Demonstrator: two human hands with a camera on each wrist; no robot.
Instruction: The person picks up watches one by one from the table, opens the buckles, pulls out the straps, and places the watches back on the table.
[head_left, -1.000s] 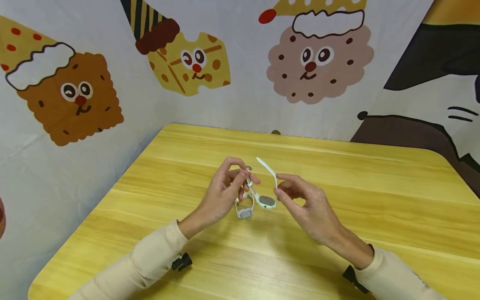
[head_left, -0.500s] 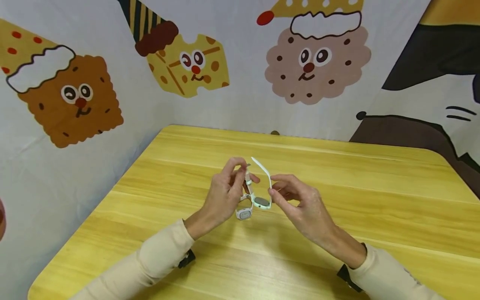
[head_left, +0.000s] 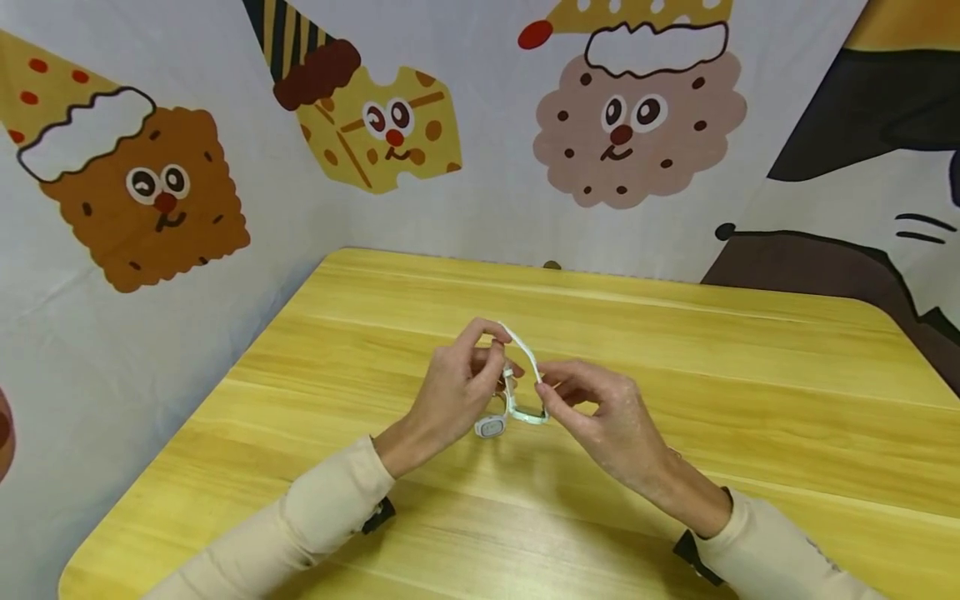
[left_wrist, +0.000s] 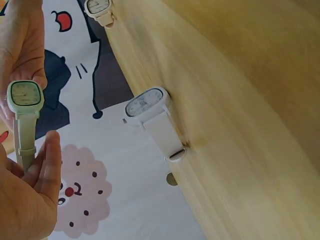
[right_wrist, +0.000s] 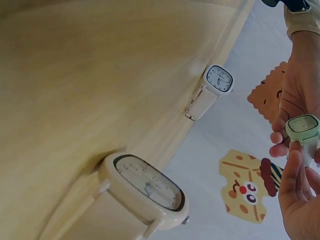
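Head view: pale green watch (head_left: 531, 417), left grip (head_left: 461, 379) pinching strap (head_left: 524, 347) high, right grip (head_left: 603, 408) pinching strap nearer case (left_wrist: 25, 93).

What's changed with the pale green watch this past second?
The right grip shifted slightly left, tilting the pale green watch and bringing its loose strap end to the left grip. Both still hold it; the white watch stayed on the table.

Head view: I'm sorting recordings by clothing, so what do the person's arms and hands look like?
The left sleeve and right sleeve are long, close-fitting and cream. A black fitting shows beneath the left one, another beneath the right. The left hand and right hand wear no gloves.
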